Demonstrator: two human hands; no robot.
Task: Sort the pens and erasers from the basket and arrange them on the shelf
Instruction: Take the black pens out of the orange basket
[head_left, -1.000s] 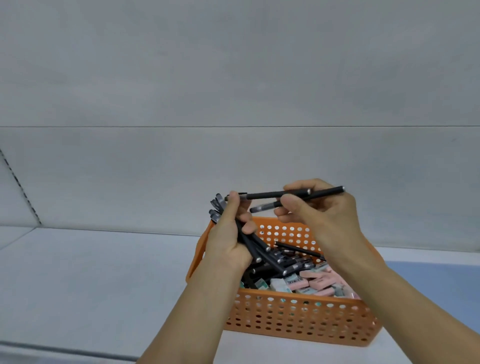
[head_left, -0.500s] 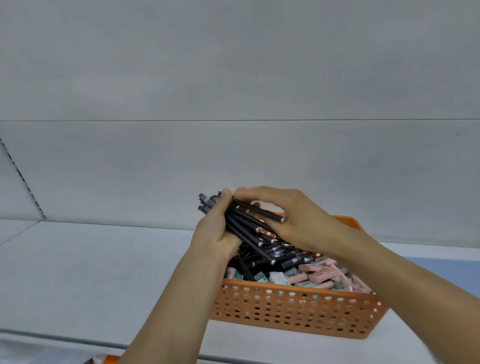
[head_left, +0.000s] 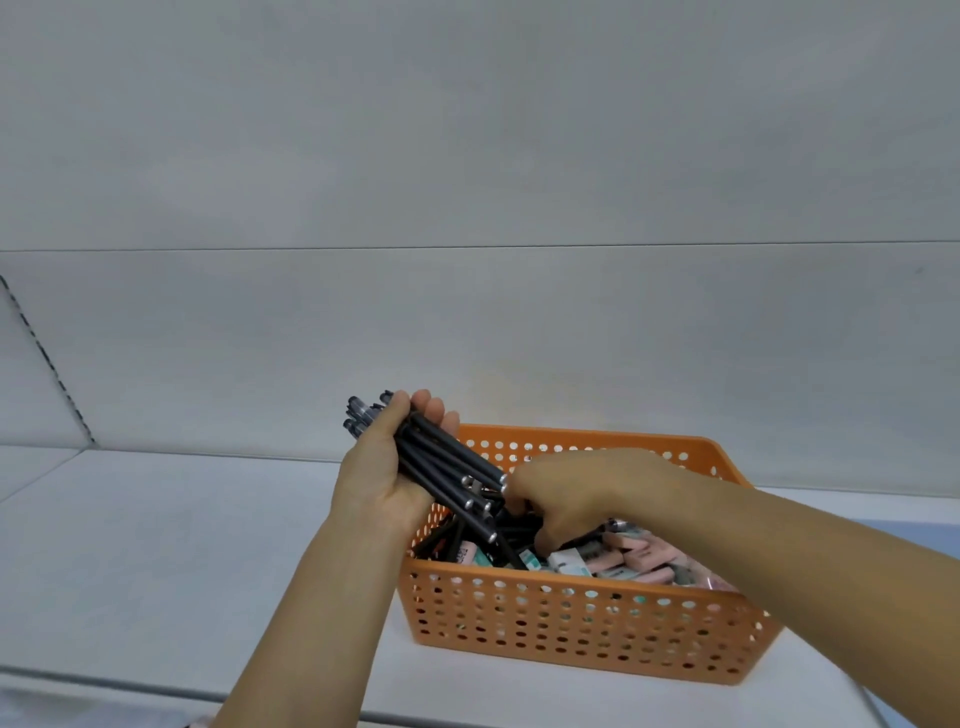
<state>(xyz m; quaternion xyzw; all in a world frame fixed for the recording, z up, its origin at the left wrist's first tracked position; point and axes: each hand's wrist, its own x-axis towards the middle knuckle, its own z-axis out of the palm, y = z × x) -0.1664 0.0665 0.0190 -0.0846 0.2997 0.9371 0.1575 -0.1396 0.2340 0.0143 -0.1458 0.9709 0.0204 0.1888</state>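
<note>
This looks like a shop or stockroom display unit, though the narrow view leaves that unsure. A plain pale shelf (head_left: 156, 519) runs wide beneath a flat grey back panel (head_left: 467, 338), and a slotted upright strip (head_left: 47, 358) of the kind used for adjustable retail shelving stands at the left. An orange perforated basket (head_left: 582, 623) of stationery, pens (head_left: 447, 467) and erasers (head_left: 644, 556), fits stock being set out.

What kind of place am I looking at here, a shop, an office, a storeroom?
Likely a shop or stockroom shelf bay, though no signs confirm it: a bare pale shelf with a plain back panel, a slotted upright at the left, and an orange basket full of loose pens and wrapped erasers.
</note>
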